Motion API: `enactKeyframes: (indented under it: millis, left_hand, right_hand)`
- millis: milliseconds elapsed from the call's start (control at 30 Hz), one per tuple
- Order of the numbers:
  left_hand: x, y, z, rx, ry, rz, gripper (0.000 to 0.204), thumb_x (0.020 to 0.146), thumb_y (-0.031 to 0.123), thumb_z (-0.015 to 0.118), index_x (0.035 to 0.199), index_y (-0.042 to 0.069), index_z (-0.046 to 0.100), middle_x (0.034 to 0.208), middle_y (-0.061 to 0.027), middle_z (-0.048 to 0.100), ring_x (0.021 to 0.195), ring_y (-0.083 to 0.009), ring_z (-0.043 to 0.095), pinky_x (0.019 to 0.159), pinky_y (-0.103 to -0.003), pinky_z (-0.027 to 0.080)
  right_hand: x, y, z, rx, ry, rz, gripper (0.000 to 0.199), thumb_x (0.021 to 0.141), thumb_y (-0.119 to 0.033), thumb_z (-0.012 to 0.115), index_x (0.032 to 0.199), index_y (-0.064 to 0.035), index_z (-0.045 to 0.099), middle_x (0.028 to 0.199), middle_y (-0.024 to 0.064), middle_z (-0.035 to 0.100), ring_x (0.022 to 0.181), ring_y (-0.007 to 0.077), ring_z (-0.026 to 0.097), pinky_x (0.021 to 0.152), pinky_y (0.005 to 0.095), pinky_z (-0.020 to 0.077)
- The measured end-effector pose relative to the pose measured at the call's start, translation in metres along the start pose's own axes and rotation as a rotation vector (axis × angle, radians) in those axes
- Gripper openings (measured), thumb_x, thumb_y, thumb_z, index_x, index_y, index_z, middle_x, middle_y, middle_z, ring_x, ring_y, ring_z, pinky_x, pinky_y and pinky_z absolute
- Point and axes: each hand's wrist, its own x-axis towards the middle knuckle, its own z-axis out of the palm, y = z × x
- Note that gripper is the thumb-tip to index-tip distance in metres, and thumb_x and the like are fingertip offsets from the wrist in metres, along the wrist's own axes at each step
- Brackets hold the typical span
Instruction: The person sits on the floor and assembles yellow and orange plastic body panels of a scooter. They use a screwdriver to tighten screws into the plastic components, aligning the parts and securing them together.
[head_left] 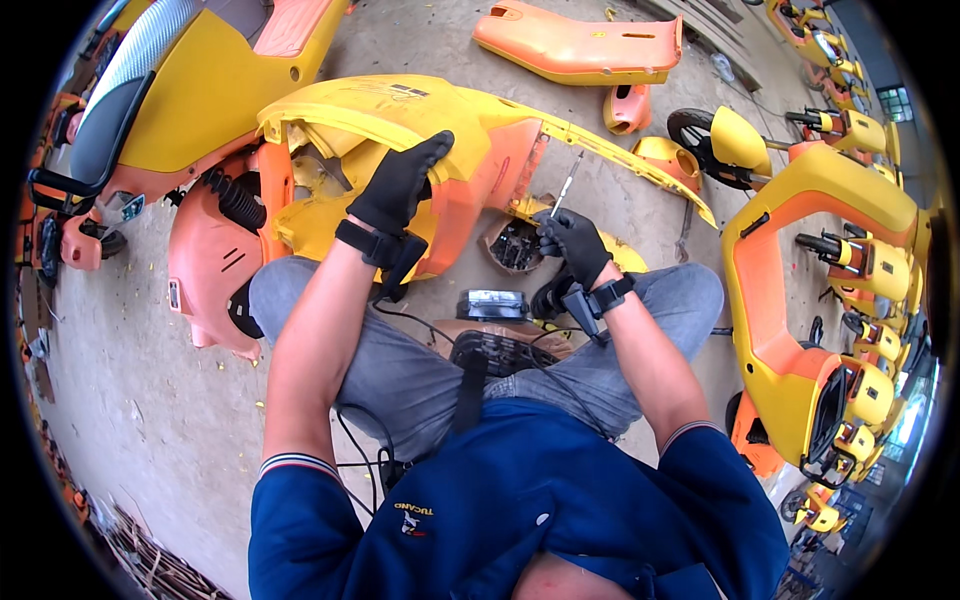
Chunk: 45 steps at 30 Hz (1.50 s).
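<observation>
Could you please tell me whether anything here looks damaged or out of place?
Yes: the yellow and orange plastic scooter body shell under the left hand is off its scooter, and a loose orange plastic panel lies on the concrete floor. The right hand holds a thin metal screwdriver.

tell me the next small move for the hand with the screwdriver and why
Probably lower the screwdriver tip toward the yellow and orange scooter panel. The right hand holds it with the tip pointing up, clear of the panel, while the left hand already presses on the panel's top edge, steadying it. Which screw it goes to cannot be made out.
</observation>
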Motion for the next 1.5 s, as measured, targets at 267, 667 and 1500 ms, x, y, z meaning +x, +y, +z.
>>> enactKeyframes:
  millis: [267,667,1500]
  left_hand:
    - [-0.012,0.014,0.006,-0.164,-0.035,0.049,0.035,0.092,0.012,0.062,0.124,-0.002,0.055,0.117,-0.0061,0.062,0.103,-0.0136,0.06,0.088,-0.027,0.049]
    - [-0.019,-0.03,0.02,-0.143,-0.063,-0.09,0.038,0.093,0.014,0.061,0.128,0.001,0.053,0.12,-0.0064,0.06,0.103,-0.015,0.058,0.087,-0.028,0.048]
    - [-0.042,-0.043,0.032,-0.159,-0.052,-0.114,0.032,0.091,0.01,0.063,0.121,-0.003,0.058,0.117,-0.0064,0.062,0.104,-0.0145,0.059,0.09,-0.029,0.047]
  right_hand:
    - [-0.013,-0.023,0.013,0.018,0.032,-0.093,0.023,0.095,-0.019,0.058,0.111,-0.0026,0.063,0.083,0.0005,0.061,0.069,0.0079,0.057,0.063,0.022,0.0497]
    - [0.005,-0.005,0.021,0.197,0.051,-0.03,0.022,0.095,-0.019,0.058,0.11,-0.0029,0.062,0.084,0.0015,0.064,0.068,0.0084,0.061,0.061,0.0217,0.0539]
    - [0.033,-0.029,-0.015,0.326,0.079,-0.024,0.026,0.096,-0.023,0.053,0.109,-0.004,0.066,0.075,-0.0007,0.055,0.06,0.008,0.048,0.054,0.0203,0.0411]
